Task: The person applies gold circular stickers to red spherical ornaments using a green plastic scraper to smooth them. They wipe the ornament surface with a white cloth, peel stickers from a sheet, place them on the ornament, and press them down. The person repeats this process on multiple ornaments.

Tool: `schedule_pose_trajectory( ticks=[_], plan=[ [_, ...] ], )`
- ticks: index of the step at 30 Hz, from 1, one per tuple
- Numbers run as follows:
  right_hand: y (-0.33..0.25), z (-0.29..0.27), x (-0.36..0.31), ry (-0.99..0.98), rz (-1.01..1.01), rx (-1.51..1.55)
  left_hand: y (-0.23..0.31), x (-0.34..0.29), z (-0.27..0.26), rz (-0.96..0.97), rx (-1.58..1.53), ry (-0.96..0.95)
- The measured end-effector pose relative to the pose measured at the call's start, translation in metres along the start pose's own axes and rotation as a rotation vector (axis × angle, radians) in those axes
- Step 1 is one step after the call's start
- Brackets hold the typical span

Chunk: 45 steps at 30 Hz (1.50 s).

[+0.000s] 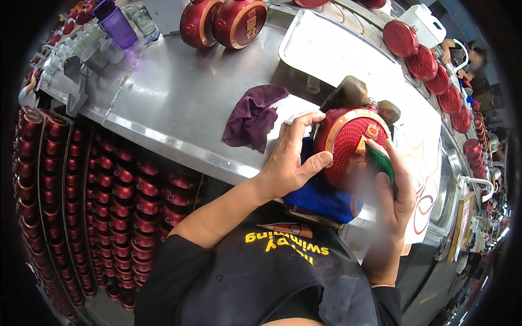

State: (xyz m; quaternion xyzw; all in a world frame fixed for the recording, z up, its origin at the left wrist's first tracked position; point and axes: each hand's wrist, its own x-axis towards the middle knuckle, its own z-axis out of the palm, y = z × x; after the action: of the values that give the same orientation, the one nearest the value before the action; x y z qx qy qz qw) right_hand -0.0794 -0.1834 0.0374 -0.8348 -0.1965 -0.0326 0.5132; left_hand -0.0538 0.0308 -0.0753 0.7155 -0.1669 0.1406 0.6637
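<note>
A round, flat red bottle [343, 155] with a studded face, an orange-gold rim band and gold characters leans in front of me on a blue cloth [321, 198]. Brownish padded blocks [348, 92] stand behind its neck. My left hand [291, 157] holds the bottle's left edge, thumb at the front; the tips of some fingers are hidden. In my right hand [399, 187] is a small green piece, perhaps a pad or film [380, 165], held against the right part of the bottle's face. A blurred patch covers part of that hand and the lower bottle.
A purple cloth [251, 117] lies on the metal table [168, 81] to the left. Two red bottles [239, 24] and a white tray [337, 41] stand farther back. Racks of red bottles [125, 201] fill the lower left. More red bottles [421, 62] line the right, near other people.
</note>
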Motion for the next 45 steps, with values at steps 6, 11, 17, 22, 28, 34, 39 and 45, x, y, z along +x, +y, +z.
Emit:
schedule_pose_trajectory(
  ticks=[6,11,17,22,28,34,39,45],
  plan=[
    [0.003,-0.003,0.0,-0.023,-0.122,-0.221,-0.001,0.004,-0.003,0.001,-0.03,-0.02],
    [0.008,-0.003,-0.002,0.003,-0.12,-0.216,0.003,0.014,-0.001,-0.048,-0.016,0.011],
    [0.014,-0.003,-0.001,0.008,-0.155,-0.167,0.007,0.02,0.003,-0.066,-0.074,0.024],
    [0.014,-0.001,-0.001,0.015,-0.176,-0.222,0.006,0.026,0.003,-0.079,-0.067,0.029],
    [0.006,-0.002,-0.006,0.022,-0.105,-0.157,0.003,0.026,0.002,-0.092,-0.055,-0.005],
    [-0.008,-0.006,-0.004,0.019,0.055,-0.135,0.009,0.008,-0.002,0.065,0.097,0.113],
    [-0.012,0.002,0.001,-0.051,0.27,-0.006,0.02,-0.018,-0.009,0.187,0.17,0.052],
    [-0.011,0.007,0.012,-0.122,0.142,-0.109,0.024,-0.023,-0.004,0.071,0.123,0.019]
  ],
)
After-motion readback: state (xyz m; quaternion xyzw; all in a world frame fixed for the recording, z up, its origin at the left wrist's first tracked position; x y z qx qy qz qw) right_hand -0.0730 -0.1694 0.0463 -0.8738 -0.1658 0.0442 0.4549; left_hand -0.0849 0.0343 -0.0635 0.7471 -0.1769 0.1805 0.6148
